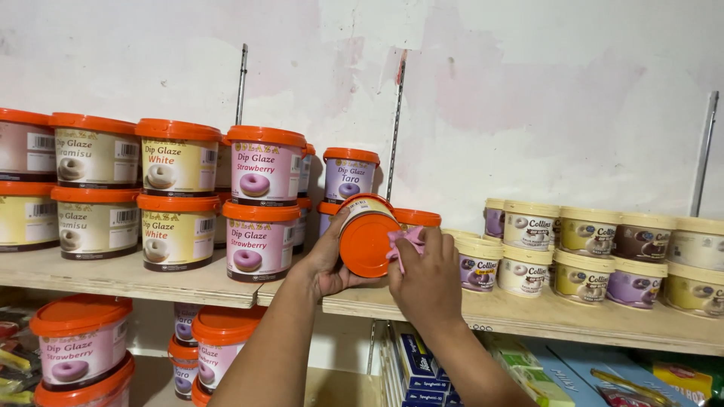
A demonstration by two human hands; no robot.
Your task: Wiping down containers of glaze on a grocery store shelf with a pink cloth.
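Orange-lidded round plastic tub [367, 235] is being held tipped on its side above the wooden shelf [151, 279], lid facing the camera, apparently so the lid surface is exposed for wiping. Left hand [326, 260] is gripping the tub from its left side, fingers curled around the wall. Right hand [428, 280] is closed on a small pink cloth [406, 240] and pressing it against the lid's right edge. Tub is sitting between both hands, touching each. Behind it: stacked orange-lidded tubs [256, 200] to the left, cream-lidded smaller tubs [588, 256] to the right.
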